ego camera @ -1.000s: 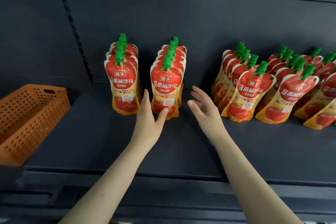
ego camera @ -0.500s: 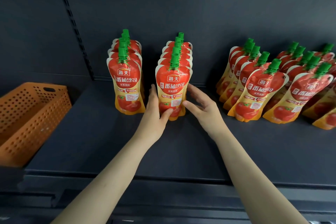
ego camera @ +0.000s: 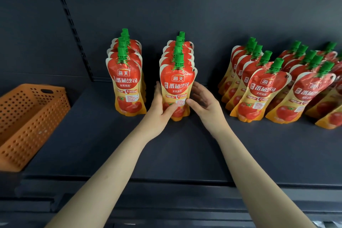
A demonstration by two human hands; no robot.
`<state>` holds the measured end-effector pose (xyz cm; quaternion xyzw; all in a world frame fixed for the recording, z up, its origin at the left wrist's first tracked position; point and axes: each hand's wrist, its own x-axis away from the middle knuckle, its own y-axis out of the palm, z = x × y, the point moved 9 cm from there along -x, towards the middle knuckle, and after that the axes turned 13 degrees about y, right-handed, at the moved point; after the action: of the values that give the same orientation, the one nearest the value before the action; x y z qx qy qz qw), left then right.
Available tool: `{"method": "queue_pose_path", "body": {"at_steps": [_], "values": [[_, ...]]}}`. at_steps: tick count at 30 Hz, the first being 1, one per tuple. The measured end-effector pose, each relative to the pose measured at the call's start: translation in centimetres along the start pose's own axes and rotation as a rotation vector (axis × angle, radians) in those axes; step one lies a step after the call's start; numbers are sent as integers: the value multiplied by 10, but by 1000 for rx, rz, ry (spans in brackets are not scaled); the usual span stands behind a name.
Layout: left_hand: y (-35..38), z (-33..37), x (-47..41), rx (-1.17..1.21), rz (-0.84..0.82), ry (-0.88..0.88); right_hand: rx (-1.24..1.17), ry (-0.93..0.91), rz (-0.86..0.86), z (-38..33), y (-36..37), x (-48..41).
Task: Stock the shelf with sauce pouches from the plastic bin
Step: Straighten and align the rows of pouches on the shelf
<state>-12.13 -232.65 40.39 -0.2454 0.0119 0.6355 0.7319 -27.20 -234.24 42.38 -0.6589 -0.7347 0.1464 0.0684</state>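
Observation:
Red and yellow sauce pouches with green caps stand in rows on a dark shelf [ego camera: 185,150]. The front pouch of the middle row [ego camera: 176,83] is upright between my hands. My left hand [ego camera: 161,111] presses its left edge, thumb across its lower front. My right hand [ego camera: 203,101] cups its right edge with fingers spread and thumb tip touching the front. A second upright row [ego camera: 125,83] stands just left. Further rows on the right [ego camera: 262,89] lean to the right. The orange perforated plastic bin [ego camera: 27,122] sits at the left and looks empty.
The shelf's dark back panel rises behind the rows, with a slotted upright strip [ego camera: 74,29] at the left. A gap separates the middle row from the leaning rows. The shelf's front edge [ego camera: 166,181] runs below my forearms.
Both hands have closed in from open positions in front of the middle row onto the sides of its front pouch. The view has shifted slightly right and upward.

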Motion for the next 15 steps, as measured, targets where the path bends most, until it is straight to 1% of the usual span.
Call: {"method": "queue_pose_path", "body": {"at_steps": [4, 7, 15], "values": [[1, -7, -1, 46, -41, -69, -14, 18, -79, -3, 6, 2], [2, -8, -1, 44, -62, -93, -5, 22, -104, -2, 10, 3], [20, 1, -4, 14, -83, -72, -57, 29, -44, 6, -9, 4]]}}
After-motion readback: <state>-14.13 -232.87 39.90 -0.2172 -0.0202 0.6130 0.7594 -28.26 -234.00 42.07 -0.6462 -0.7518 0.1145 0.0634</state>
